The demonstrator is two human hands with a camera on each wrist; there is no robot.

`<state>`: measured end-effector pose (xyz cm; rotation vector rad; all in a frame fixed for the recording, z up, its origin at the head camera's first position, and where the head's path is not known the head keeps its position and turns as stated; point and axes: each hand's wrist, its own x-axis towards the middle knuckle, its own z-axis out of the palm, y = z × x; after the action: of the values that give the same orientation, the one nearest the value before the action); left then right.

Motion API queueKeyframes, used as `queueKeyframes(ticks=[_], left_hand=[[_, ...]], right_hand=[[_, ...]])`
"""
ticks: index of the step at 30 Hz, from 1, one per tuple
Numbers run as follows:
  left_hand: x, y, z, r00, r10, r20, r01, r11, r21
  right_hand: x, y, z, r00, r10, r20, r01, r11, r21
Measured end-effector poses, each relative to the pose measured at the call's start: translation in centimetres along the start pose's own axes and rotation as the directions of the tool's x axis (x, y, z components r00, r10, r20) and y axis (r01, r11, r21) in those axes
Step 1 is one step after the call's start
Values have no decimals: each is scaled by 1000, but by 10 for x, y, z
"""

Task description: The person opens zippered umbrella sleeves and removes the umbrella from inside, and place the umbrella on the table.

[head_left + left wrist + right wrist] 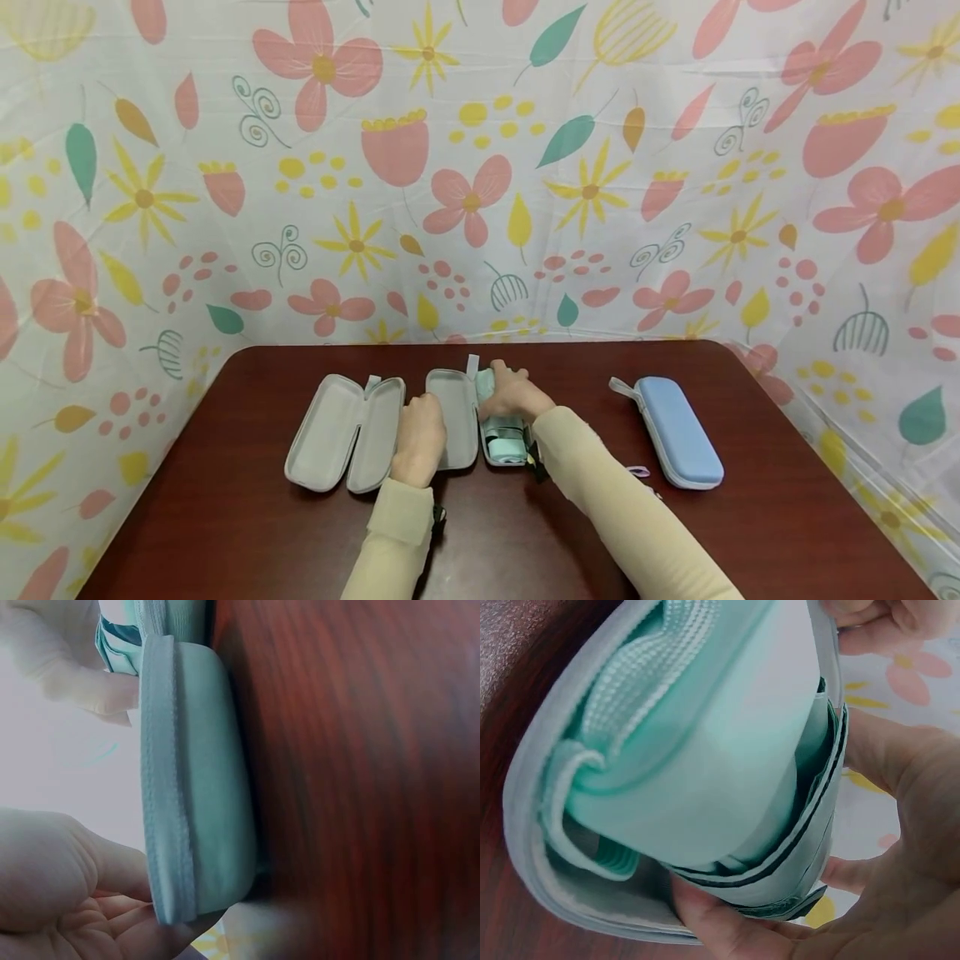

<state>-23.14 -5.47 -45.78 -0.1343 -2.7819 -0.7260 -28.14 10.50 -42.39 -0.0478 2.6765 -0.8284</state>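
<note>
An open zip case point(455, 427) lies in the middle of the table, pale grey inside, mint green outside in the left wrist view. At its left half, my left hand point(420, 429) point(45, 877) pinches the rim. In the right half sits a mint-green folding umbrella point(507, 450) point(705, 750) with a woven strap and dark-lined folds of fabric. My right hand point(510, 392) point(900, 862) reaches over this half and grips the umbrella's folded fabric, one finger tucked between it and the case wall.
Another open case point(324, 437) with a grey lining lies to the left. Over on the right is a closed light-blue case point(678, 429) with a loop at its far end. A small pale strap point(637, 472) shows beside my right sleeve. A floral curtain point(465, 167) hangs behind the table.
</note>
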Motion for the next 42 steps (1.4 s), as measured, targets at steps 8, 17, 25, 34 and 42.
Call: queueKeyframes(ticks=[8, 17, 25, 34, 42], left_hand=[[0, 3, 1, 1000, 2, -5, -2, 1000, -20], [0, 3, 1, 1000, 22, -17, -22, 1000, -20], [2, 0, 1, 999, 26, -31, -28, 997, -70], [2, 4, -5, 1000, 19, -14, -20, 994, -110], [0, 2, -8, 1000, 18, -12, -19, 992, -125]], right_hand=[[-2, 7, -2, 999, -3, -38, 5, 999, 37], [-10, 1, -12, 995, -60, -77, 59, 998, -12], [-27, -12, -29, 994, -79, -80, 75, 996, -48], [-56, -12, -33, 988, -130, -88, 123, 989, -88], [-86, -8, -22, 983, -163, -80, 154, 983, -102]])
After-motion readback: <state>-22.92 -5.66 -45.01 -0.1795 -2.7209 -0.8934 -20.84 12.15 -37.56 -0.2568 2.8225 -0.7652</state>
